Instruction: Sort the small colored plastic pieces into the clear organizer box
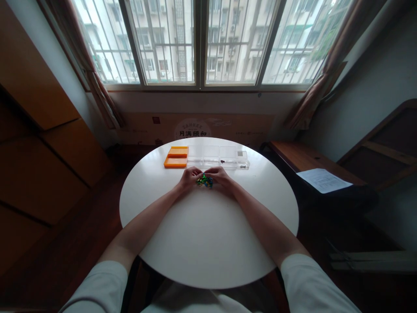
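Observation:
A small heap of tiny green, blue and yellow pieces (205,181) lies on the white round table (208,234); their exact kind is too small to make out. My left hand (190,176) is at the heap's left edge, fingers curled and thumb and fingertips closed. From the right, my right hand (218,174) reaches over the heap with its fingertips pinched. The fingertips of both hands nearly meet just above the pieces, and whatever is between them is too small to name. Behind the hands stands a clear compartment box (211,153).
An orange two-part tray (176,161) adjoins the clear box on the left. One clear compartment holds a small dark item (223,161); the rightmost contains small bits. Printed paper (324,180) rests on a wooden bench (312,158) to the right. A barred window is ahead.

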